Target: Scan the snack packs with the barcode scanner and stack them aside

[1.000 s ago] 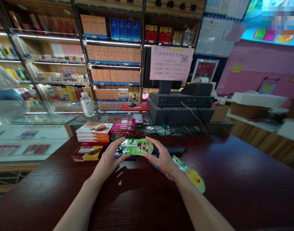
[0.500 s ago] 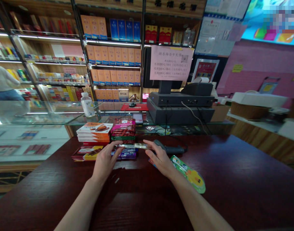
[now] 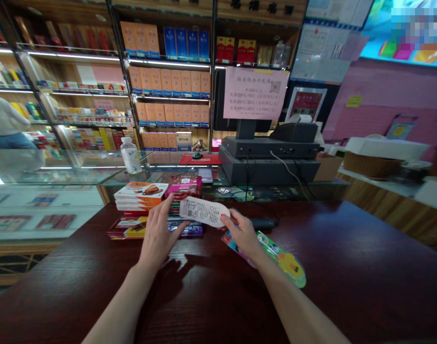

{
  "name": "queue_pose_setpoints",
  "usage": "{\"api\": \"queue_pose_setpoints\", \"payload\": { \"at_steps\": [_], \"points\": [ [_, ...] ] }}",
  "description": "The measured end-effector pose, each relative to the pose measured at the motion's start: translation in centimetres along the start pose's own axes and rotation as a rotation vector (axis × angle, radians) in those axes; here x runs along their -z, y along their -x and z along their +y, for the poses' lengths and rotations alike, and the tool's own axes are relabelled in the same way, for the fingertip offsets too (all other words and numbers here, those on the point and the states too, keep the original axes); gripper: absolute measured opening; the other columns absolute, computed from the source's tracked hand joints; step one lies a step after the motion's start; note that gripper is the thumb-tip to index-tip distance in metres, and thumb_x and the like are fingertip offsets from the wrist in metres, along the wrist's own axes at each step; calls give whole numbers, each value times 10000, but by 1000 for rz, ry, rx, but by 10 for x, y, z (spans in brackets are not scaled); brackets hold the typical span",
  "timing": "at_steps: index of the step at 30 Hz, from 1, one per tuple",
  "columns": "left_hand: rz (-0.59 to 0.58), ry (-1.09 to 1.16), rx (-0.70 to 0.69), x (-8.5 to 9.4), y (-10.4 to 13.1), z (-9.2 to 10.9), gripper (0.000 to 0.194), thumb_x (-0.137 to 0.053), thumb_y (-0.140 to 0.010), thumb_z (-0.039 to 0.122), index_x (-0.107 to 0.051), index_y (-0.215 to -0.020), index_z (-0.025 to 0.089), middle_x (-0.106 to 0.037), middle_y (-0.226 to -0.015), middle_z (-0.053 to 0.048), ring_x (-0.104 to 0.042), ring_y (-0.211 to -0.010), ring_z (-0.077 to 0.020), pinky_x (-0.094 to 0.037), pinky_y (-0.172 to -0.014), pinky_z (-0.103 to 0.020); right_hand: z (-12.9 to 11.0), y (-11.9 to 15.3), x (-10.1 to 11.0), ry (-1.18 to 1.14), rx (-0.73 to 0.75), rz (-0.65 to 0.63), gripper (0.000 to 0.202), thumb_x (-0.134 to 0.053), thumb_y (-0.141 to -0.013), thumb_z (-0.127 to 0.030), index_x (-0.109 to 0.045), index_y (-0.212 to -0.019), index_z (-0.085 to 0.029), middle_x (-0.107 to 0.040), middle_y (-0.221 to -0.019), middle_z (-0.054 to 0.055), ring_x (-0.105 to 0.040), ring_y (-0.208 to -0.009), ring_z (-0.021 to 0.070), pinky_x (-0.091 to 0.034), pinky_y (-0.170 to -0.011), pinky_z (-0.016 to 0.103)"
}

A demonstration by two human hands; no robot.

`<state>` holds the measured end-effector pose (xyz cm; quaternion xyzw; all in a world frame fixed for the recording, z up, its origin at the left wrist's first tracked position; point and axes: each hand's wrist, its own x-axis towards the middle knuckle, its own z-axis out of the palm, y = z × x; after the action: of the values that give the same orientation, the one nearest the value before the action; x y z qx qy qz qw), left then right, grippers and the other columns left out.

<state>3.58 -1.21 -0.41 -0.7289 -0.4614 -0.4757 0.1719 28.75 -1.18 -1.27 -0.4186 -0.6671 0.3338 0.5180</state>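
Note:
My right hand [image 3: 241, 234] pinches the right end of a white printed card-backed package [image 3: 206, 211], its text side facing me. Just left of the package, my left hand [image 3: 159, 234] has its fingers spread and holds nothing. Under and beside my right wrist lie a green package with a yellow duck shape [image 3: 288, 265] and a blue and pink package [image 3: 230, 240], partly hidden. Behind my left hand are stacked white and orange boxes [image 3: 141, 191], dark red and pink packets [image 3: 184, 186], yellow and red packets [image 3: 127, 228] and purple packets [image 3: 193, 230].
A dark scanner [image 3: 263, 223] lies behind my right hand on the brown table [image 3: 347, 286]. Further back stand a white bottle [image 3: 131, 156], a monitor with a pink sign [image 3: 254, 93] and a black cash drawer [image 3: 268, 165]. A person [image 3: 6, 124] is at the far left.
The package has turned from edge-on to show its printed white side. My left hand has let go of it and opened, while my right hand keeps hold.

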Motion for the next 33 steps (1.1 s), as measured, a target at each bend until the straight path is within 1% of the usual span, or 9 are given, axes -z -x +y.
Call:
{"api": "queue_pose_setpoints", "payload": {
  "at_steps": [1,3,7,10,15,20,26,30,33],
  "points": [
    [14,-41,-50,1,-1,0,765,-669,-889,398,-299,-1538,233,-600,-1367,-146,-580,-1216,-294,-469,-1046,-471,-1,0,0,-25,-18,4,325,-557,-937,-483,-672,-1033,-195,-766,-888,56,-730,-734,208,-581,-702,315],
    [-8,-87,-138,4,-2,2,714,-663,-899,350,-334,-1526,257,-594,-1403,-122,-526,-1297,-301,-417,-1104,-492,-3,-1,1,-62,-61,4,349,-574,-916,-507,-673,-1008,-185,-762,-862,60,-729,-712,210,-569,-656,300],
    [-144,-121,-251,7,-2,8,679,-627,-925,285,-324,-1532,299,-602,-1429,-60,-429,-1412,-302,-257,-1202,-577,-5,0,1,-118,-123,-10,370,-609,-874,-525,-676,-956,-171,-749,-819,57,-711,-652,192,-530,-568,262],
    [-197,-138,-256,5,-1,7,709,-615,-930,293,-277,-1554,289,-562,-1472,-68,-373,-1460,-303,-187,-1224,-606,-6,1,0,-156,-158,-30,361,-624,-852,-519,-674,-914,-167,-738,-760,47,-683,-603,175,-497,-510,240],
    [-224,-147,-234,0,2,-1,757,-613,-930,350,-222,-1574,270,-494,-1528,-99,-302,-1503,-298,-191,-1228,-598,-7,1,3,-182,-163,-46,355,-629,-839,-517,-668,-863,-165,-698,-656,18,-614,-500,141,-462,-465,231],
    [-260,-135,-220,-2,3,-4,817,-642,-907,413,-201,-1578,263,-469,-1545,-116,-313,-1497,-304,-197,-1228,-596,-8,-1,8,-188,-145,-64,342,-617,-843,-508,-648,-798,-170,-682,-627,8,-596,-472,135,-468,-473,242],
    [-275,-86,-230,1,3,-3,769,-659,-886,462,-298,-1533,258,-513,-1502,-126,-380,-1459,-301,-239,-1219,-577,-6,-2,12,-160,-169,-69,367,-603,-847,-530,-636,-746,-179,-634,-544,-9,-582,-467,142,-467,-490,247],
    [-273,-51,-231,2,2,1,774,-677,-867,476,-324,-1513,233,-547,-1446,-136,-468,-1388,-302,-257,-1212,-577,-4,-3,12,-135,-135,-43,377,-615,-845,-545,-642,-753,-180,-661,-629,2,-593,-540,143,-454,-511,239],
    [-247,-37,-227,3,1,3,797,-674,-867,479,-297,-1520,219,-561,-1422,-143,-521,-1335,-296,-250,-1212,-584,-5,-4,12,-151,-102,-24,375,-634,-844,-541,-682,-832,-169,-708,-744,25,-635,-661,164,-487,-579,248]
  ]
}}
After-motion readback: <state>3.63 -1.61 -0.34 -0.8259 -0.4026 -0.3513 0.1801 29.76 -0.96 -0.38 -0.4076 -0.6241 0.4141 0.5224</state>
